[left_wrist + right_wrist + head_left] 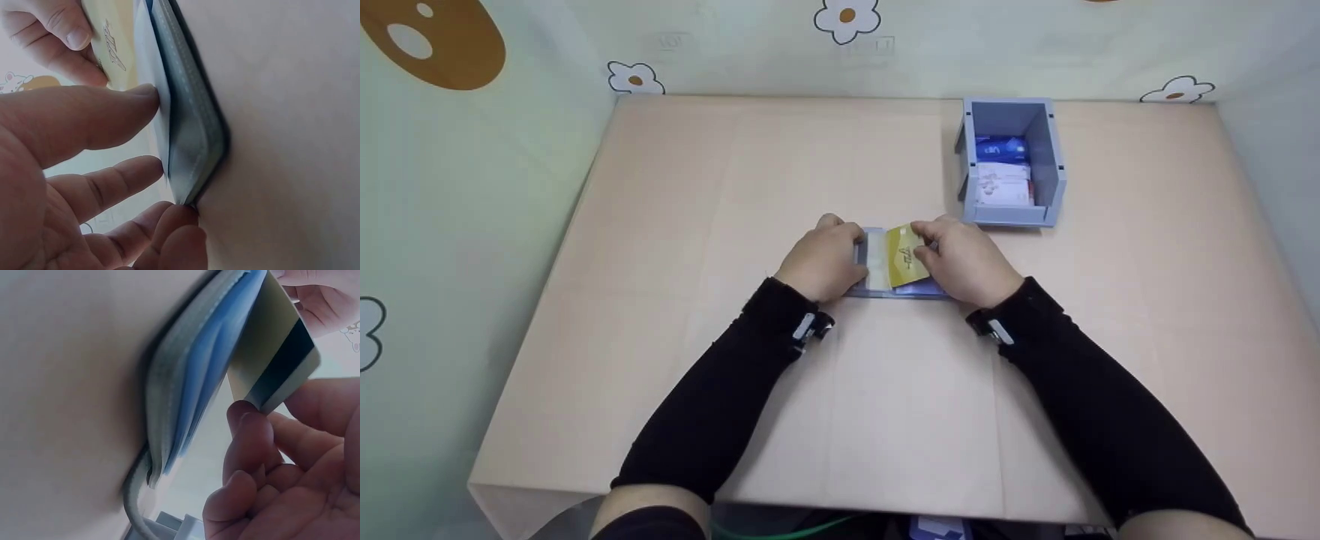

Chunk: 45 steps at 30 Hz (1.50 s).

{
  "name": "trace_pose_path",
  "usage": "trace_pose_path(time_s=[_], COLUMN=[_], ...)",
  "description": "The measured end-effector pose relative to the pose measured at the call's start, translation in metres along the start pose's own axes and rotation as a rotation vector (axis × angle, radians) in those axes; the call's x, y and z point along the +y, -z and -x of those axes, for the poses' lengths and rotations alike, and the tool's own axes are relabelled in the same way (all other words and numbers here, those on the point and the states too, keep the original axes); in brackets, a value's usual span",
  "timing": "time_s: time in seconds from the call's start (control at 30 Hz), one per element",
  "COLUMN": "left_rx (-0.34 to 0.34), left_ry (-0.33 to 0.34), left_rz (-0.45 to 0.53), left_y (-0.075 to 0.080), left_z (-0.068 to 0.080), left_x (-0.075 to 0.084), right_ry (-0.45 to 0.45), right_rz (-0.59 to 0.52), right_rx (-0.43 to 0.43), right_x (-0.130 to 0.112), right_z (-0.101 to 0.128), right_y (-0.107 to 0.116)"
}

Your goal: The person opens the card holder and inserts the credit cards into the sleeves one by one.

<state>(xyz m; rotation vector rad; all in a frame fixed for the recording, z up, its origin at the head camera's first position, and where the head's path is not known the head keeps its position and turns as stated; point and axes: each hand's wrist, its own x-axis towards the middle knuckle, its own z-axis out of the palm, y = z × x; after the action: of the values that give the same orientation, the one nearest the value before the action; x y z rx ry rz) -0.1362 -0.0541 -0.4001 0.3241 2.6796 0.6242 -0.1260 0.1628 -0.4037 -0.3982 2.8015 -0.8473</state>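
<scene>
A blue-grey card wallet [877, 293] with a stitched edge [202, 101] lies open on the table between both hands, its pale inner sleeves showing. At its left end my left hand [819, 261] grips it, thumb on a sleeve and the fingertips at the edge. My right hand [969, 262] pinches a yellow card [905, 256] between thumb and fingers. In the right wrist view the card's back bears a dark stripe [281, 360]. The card stands tilted up from the wallet, its lower edge close against the sleeves. Blue clear sleeves [211, 365] sit beneath it.
Behind the right hand stands a grey plastic bin [1012, 217] holding a blue packet [1000, 149] and a white printed pack [1003, 184]. A grey strap [130, 489] loops from the wallet's right side. Patterned walls border the beige table [915, 405].
</scene>
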Motion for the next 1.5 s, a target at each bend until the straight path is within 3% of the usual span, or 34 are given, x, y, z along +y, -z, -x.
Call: trace_pose_path(time_s=[0.47,0.9,1.5], left_rx=[-0.007,-0.005,-0.014], left_ry=[0.01,0.011,0.006], left_rz=[0.003,0.011,-0.008], left_y=[0.0,0.0,0.001], left_z=[0.0,0.0,0.0], left_x=[0.001,0.001,0.001], right_ry=[0.017,0.103,0.143], right_rz=[0.069,0.211,0.276], right_rx=[-0.05,-0.141,-0.071], right_x=[-0.002,-0.008,-0.018], right_z=[0.001,0.01,0.011], right_y=[-0.002,0.003,-0.011])
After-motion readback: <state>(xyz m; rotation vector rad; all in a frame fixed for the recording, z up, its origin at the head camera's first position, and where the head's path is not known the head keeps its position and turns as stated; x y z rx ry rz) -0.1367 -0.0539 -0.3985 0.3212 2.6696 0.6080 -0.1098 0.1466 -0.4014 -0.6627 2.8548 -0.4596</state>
